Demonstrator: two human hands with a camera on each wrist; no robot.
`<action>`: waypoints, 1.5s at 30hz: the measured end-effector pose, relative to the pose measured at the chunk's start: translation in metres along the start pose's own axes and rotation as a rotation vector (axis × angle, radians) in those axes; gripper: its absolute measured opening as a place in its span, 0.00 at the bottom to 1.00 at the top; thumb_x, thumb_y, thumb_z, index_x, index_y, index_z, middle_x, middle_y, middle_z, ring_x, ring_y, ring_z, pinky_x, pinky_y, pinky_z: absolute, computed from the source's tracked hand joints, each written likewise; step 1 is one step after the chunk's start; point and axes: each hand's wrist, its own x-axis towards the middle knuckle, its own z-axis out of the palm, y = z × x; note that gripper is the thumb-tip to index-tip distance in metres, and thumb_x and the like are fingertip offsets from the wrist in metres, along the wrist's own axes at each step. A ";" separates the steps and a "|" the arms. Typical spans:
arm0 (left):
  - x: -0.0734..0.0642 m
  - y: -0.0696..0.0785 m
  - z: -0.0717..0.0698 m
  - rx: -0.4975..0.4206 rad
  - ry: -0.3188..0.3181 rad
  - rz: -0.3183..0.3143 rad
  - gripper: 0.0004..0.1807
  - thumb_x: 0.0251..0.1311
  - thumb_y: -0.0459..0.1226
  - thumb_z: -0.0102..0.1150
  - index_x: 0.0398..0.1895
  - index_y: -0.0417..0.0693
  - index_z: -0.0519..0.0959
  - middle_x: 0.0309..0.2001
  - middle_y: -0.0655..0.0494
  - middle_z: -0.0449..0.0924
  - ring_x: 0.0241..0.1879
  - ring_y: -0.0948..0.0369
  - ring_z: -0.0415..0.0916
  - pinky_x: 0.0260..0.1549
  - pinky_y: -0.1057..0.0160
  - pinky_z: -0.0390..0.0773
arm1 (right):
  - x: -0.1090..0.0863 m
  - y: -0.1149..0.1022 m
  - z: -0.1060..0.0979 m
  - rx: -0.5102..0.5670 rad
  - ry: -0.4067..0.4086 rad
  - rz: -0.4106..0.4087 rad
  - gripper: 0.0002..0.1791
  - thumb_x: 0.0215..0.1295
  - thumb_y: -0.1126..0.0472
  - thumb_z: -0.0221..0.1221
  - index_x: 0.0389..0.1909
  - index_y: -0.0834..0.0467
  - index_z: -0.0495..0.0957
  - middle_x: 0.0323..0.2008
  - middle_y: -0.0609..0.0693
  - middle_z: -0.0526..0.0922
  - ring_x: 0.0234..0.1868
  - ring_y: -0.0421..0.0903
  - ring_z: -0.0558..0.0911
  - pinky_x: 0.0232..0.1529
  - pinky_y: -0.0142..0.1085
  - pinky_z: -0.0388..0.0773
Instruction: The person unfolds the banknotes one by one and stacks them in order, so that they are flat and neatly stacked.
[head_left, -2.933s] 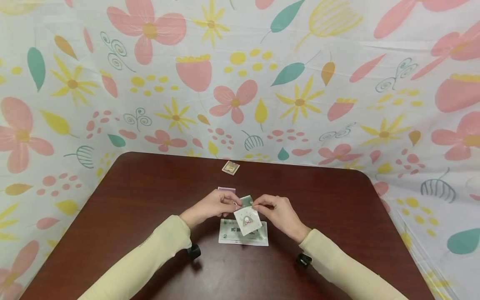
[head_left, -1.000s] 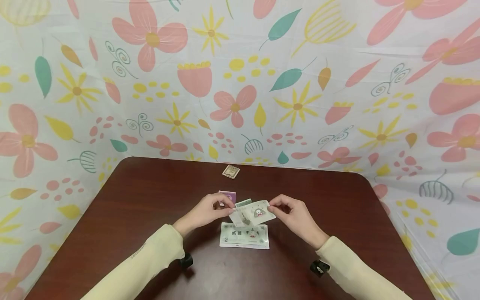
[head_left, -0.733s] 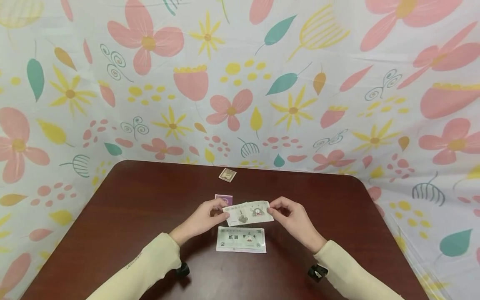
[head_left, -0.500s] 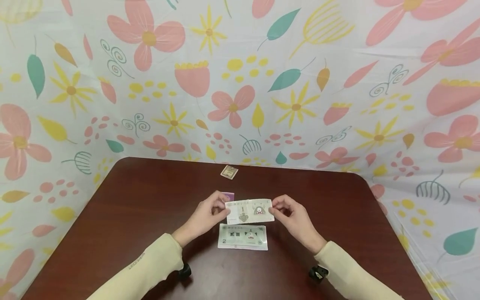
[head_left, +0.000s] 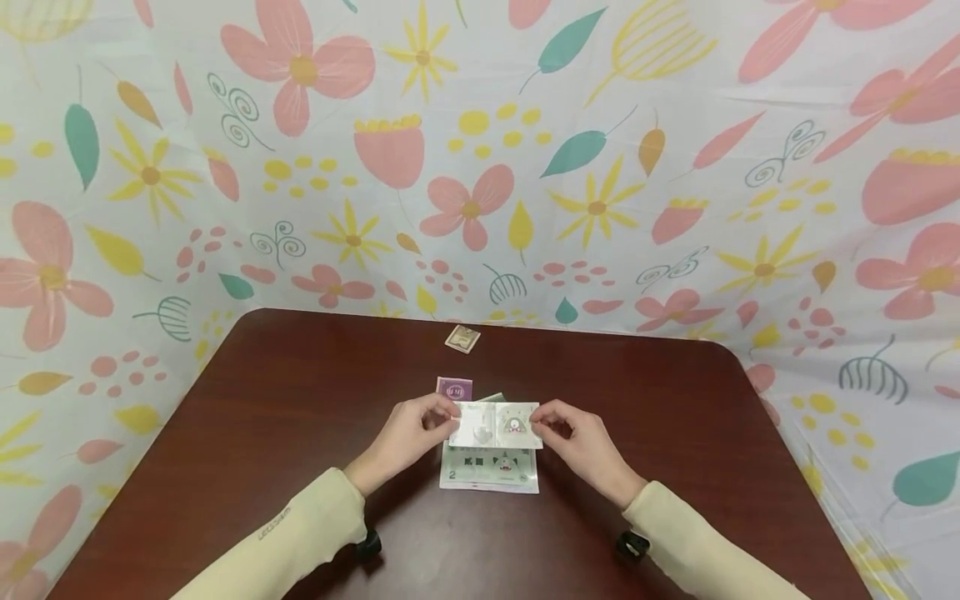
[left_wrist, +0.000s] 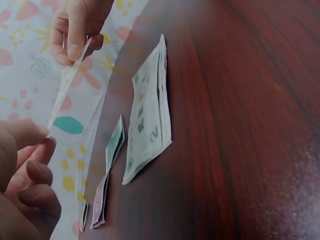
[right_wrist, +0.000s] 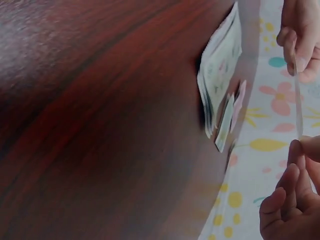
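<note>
Held flat between both hands is a pale play banknote (head_left: 487,426) with a crease down its middle and a small cartoon figure on its right half. My left hand (head_left: 407,433) pinches its left edge, thumb in front. The right edge is pinched by my right hand (head_left: 583,439). Both wrist views show the note edge-on, raised off the table. Below it in the head view lies a stack of green banknotes (head_left: 487,471) marked 2, its upper part covered by the held note. Behind are a purple folded note (head_left: 455,389) and a green folded note (left_wrist: 115,142), the latter mostly hidden.
A brown folded note (head_left: 462,338) lies near the far edge of the dark red wooden table (head_left: 315,367). Past that edge hangs a white cloth (head_left: 480,125) printed with flowers and leaves. Black bands sit at both wrists.
The note was folded at first, with both hands close together. It has been opened out, the hands moving apart to its two ends. In the last half second it has tilted and catches more light.
</note>
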 end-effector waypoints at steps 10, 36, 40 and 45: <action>-0.003 -0.006 0.001 0.057 -0.092 -0.036 0.04 0.63 0.30 0.68 0.38 0.46 0.86 0.33 0.57 0.87 0.24 0.69 0.71 0.26 0.67 0.75 | 0.001 0.005 0.012 -0.108 -0.094 -0.030 0.09 0.66 0.69 0.68 0.39 0.50 0.84 0.35 0.40 0.85 0.37 0.38 0.80 0.42 0.37 0.80; -0.021 -0.016 0.021 0.338 -0.196 -0.013 0.05 0.58 0.30 0.68 0.33 0.50 0.84 0.29 0.63 0.80 0.30 0.64 0.77 0.31 0.62 0.75 | -0.011 0.005 0.030 -0.224 -0.262 0.063 0.04 0.65 0.67 0.67 0.36 0.56 0.83 0.25 0.39 0.78 0.27 0.34 0.72 0.30 0.31 0.71; -0.022 -0.014 0.021 0.390 -0.209 -0.026 0.05 0.59 0.32 0.69 0.34 0.52 0.84 0.29 0.64 0.77 0.28 0.65 0.73 0.27 0.61 0.73 | -0.013 0.003 0.032 -0.275 -0.252 0.066 0.05 0.64 0.67 0.68 0.34 0.54 0.83 0.26 0.39 0.77 0.30 0.37 0.72 0.31 0.32 0.72; -0.021 -0.012 0.019 0.443 -0.196 -0.016 0.06 0.58 0.34 0.72 0.34 0.53 0.84 0.31 0.61 0.74 0.26 0.63 0.70 0.24 0.60 0.71 | -0.012 0.002 0.032 -0.316 -0.248 0.021 0.06 0.63 0.67 0.70 0.35 0.52 0.84 0.27 0.39 0.74 0.34 0.40 0.71 0.33 0.33 0.72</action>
